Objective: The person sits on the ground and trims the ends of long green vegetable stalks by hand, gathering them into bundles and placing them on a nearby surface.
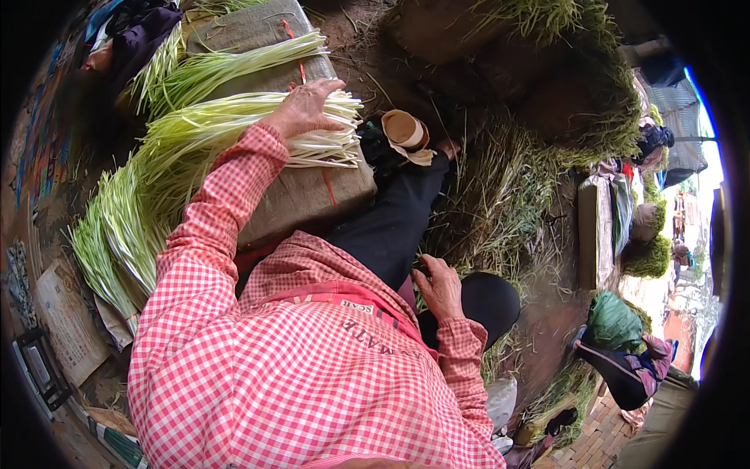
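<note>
My left hand [306, 109] lies palm down across a thick bundle of pale leafy stalks [234, 120], like blanched chives, its fingers and thumb spread over the white cut ends. The bundle rests on a long block wrapped in tan sheeting [287, 196], and a red string [329, 187] shows below it on the block's side. Farther along the block is a second, thinner bundle [234, 67]. My right hand [440, 288] is by my bent knee, fingers loosely apart, with nothing seen in it; its palm is hidden.
More stalks [117, 234] hang at the block's left end. A pale brown cylinder in torn wrapping [405, 132] stands near my foot. Straw-like trimmings [498, 199] litter the ground. A person [630, 369] is at right beside a green sack [612, 319]; another's dark sleeve [137, 44] shows top left.
</note>
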`<state>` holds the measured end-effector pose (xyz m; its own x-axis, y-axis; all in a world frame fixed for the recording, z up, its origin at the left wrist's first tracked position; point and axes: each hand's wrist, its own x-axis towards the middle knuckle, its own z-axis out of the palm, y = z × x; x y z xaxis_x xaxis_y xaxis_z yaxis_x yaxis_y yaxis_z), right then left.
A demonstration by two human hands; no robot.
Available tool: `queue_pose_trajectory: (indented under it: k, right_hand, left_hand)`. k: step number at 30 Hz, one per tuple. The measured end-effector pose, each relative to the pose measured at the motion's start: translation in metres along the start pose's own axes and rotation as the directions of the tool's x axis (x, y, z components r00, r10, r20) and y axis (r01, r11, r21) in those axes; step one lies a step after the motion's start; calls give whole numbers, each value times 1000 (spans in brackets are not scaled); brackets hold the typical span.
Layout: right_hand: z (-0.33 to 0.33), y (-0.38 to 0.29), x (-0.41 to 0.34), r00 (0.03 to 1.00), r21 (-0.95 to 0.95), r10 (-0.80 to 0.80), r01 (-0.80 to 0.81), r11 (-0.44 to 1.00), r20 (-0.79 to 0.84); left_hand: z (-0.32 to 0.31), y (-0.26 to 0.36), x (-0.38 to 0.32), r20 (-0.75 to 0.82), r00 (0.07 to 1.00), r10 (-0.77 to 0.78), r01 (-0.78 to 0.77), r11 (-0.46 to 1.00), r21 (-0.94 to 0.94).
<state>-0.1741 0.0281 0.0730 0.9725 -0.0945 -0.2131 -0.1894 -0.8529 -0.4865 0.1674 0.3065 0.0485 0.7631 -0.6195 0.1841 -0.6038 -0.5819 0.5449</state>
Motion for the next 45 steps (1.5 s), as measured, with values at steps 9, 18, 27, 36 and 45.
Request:
queue_pose_trajectory:
  k: [9, 18, 27, 36, 45]
  right_hand:
    - [1, -4, 28, 993, 40, -104, 106, 994, -54]
    - [3, -32, 79, 949, 119, -240, 268, 956, -205]
    - [85, -111, 156, 957, 592, -262, 285, 754, -126]
    - [127, -129, 192, 896, 515, -327, 441, 736, -299]
    - [126, -121, 198, 830, 333, -384, 525, 783, -405]
  left_hand:
    - [45, 49, -101, 140, 915, 378, -402, 882, 245]
    - [63, 39, -113, 223, 934, 280, -327, 921, 213]
    - [71, 46, -130, -424, 829, -366, 133, 864, -486]
    - [52, 56, -119, -500, 765, -405, 128, 857, -499]
    - [-35, 28, -58, -499, 703, -507, 257, 835, -487]
